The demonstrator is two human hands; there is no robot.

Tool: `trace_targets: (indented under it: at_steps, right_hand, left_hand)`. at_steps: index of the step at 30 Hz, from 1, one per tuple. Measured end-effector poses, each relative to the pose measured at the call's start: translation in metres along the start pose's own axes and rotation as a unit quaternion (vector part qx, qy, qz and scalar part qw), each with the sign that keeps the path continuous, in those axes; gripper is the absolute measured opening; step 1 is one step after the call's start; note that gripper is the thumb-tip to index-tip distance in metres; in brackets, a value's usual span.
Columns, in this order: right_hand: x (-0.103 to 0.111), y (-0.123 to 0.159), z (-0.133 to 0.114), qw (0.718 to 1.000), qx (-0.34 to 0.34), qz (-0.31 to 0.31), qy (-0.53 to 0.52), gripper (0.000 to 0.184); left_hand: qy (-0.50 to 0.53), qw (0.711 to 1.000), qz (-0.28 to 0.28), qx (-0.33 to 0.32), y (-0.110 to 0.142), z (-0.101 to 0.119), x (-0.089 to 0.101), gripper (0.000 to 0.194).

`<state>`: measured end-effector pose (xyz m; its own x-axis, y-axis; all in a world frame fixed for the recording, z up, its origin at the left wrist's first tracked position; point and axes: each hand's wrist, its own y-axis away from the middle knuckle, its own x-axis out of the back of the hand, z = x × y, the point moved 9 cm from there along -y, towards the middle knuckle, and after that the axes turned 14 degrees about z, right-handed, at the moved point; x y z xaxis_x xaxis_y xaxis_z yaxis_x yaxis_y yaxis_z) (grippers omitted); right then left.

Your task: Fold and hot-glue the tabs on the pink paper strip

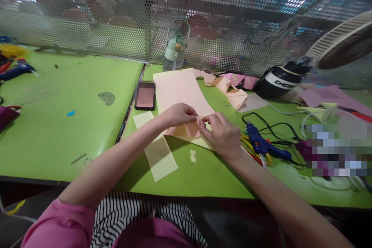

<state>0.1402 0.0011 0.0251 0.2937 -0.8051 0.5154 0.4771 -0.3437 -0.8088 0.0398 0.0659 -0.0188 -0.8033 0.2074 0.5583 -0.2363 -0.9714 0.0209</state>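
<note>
We've got a green bench [209, 180], bottle [174, 56] by its far edge, yellow strip [161, 159] nearer its front edge!

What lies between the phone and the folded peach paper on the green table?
In the head view, the large pink sheet lies beside the phone, then some green tabletop before the folded peach paper.

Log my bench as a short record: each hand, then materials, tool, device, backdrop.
Left hand: fingertips on folded pink paper
Right hand: fingertips on the same piece
Materials: pink sheet beyond the hands; pale yellow strip by the left forearm
Tool: blue glue gun, right of the right hand
Device: smartphone, left of the pink sheet
Backdrop: perforated panel behind a water bottle
</note>
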Motion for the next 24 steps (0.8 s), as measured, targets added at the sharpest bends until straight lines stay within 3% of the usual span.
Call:
trace_targets:
  at_steps: [11,15,21,24]
  right_hand:
    - [-0.003,0.003,0.006,0.998,-0.057,0.008,-0.024,0.021]
    - [-0.003,0.005,0.006,0.993,-0.08,-0.015,-0.083,0.019]
    - [0.002,0.01,0.019,0.961,-0.174,-0.044,-0.21,0.019]
    - [-0.005,0.02,0.046,0.925,-0.303,-0.068,-0.22,0.024]
  left_hand:
    - [-0.021,1.0,0.006,-0.011,0.001,0.004,0.002,0.026]
    - [-0.018,1.0,0.015,-0.012,-0.001,0.001,0.003,0.026]
    - [0.007,1.0,0.012,0.016,-0.001,-0.002,0.004,0.025]
    - [0.021,1.0,0.009,0.012,0.0,0.0,0.004,0.023]
